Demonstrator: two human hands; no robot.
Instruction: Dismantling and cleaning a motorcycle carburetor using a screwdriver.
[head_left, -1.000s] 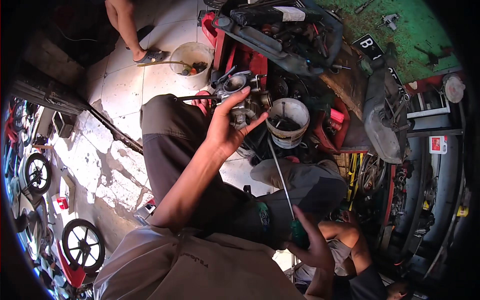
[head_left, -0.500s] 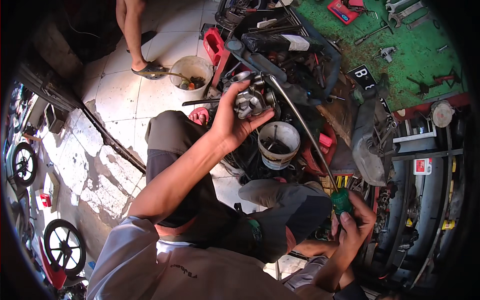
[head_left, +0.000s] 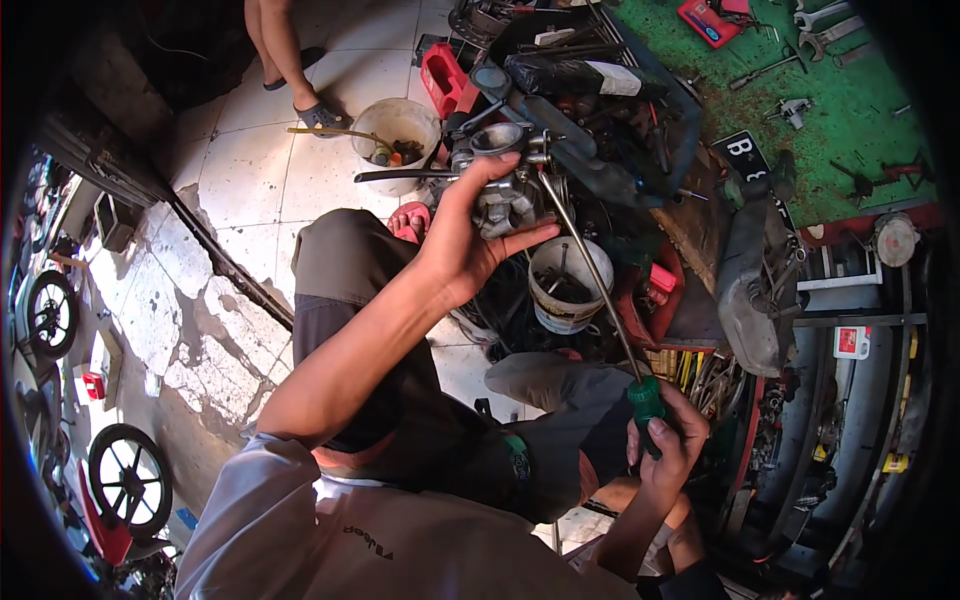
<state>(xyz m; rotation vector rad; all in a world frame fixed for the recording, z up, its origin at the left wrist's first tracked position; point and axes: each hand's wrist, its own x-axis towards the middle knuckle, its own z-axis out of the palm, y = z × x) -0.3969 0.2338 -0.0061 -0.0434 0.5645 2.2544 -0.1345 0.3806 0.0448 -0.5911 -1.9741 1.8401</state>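
My left hand (head_left: 458, 243) is closed round a silver metal carburetor (head_left: 503, 205), its round mouth turned upward and a black hose (head_left: 405, 175) sticking out to the left. In my right hand (head_left: 672, 440) is a long screwdriver (head_left: 597, 268), gripped by its green handle. The thin shaft slants up and left, and its tip meets or lies very near the carburetor's right side; exact contact is hard to tell. Below the carburetor stands a white bucket (head_left: 563, 312) with metal parts inside.
A second bucket (head_left: 397, 183) and a red jug (head_left: 447, 80) stand farther back, near a person's leg (head_left: 285, 55). A blue-grey tray (head_left: 640, 185) of tools and parts sits right of them. Wrenches (head_left: 832, 35) lie on the green surface (head_left: 760, 95). A wheel (head_left: 130, 480) is at lower left.
My right hand and the screwdriver handle have moved left, so the shaft stands steeper. The carburetor has turned slightly, showing more of its round mouth. The head view has shifted a little.
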